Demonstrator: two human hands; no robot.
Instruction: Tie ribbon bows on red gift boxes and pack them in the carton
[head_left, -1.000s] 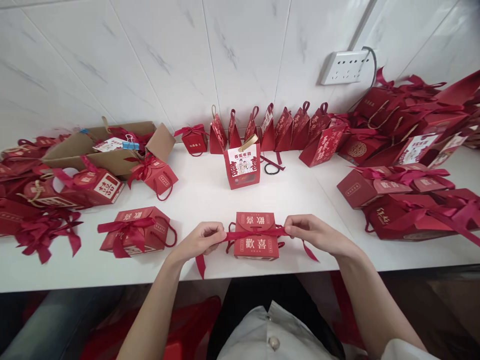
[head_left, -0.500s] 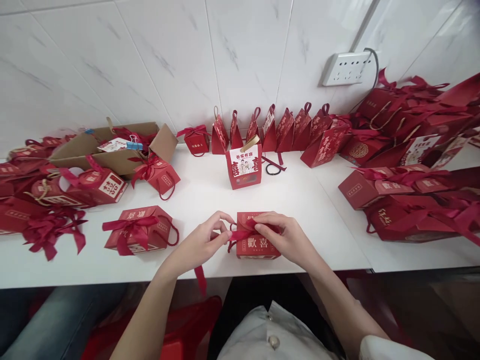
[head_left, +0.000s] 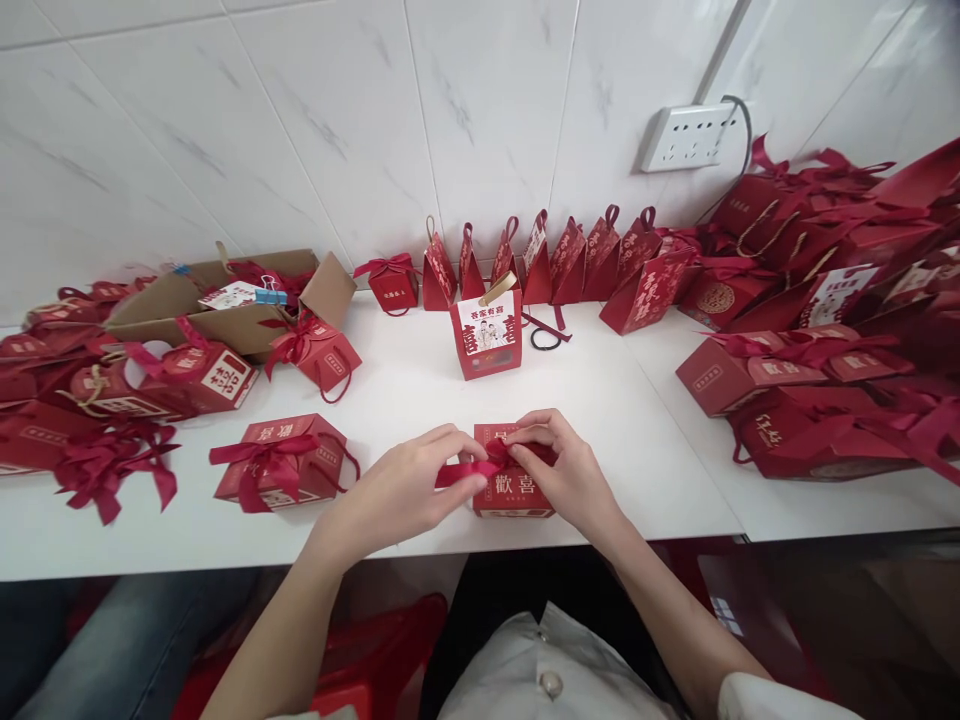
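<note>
A red gift box point(head_left: 514, 497) with white characters lies at the table's front edge, between my hands. Across its top runs a dark red ribbon point(head_left: 469, 471), looped near the middle of the lid. My left hand point(head_left: 409, 485) pinches the ribbon at the box's left side, thumb pointing right. From the other side, my right hand point(head_left: 561, 470) closes its thumb and fingers on the ribbon's loop and partly covers the box's right half. To the left stands another gift box point(head_left: 315, 460) with a tied bow.
A white-fronted red box point(head_left: 487, 335) stands ahead, with scissors point(head_left: 547, 338) beside it. Small red boxes point(head_left: 570, 262) line the wall. Piled boxes point(head_left: 817, 420) fill the right; an open carton point(head_left: 187, 295) and loose bows point(head_left: 112, 465) lie left. Another person's jeans point(head_left: 142, 640) show below.
My left hand has moved right, closer to the ribbon's middle, and now covers the box's left cord. My right hand stays on the loop. The box has barely moved.
</note>
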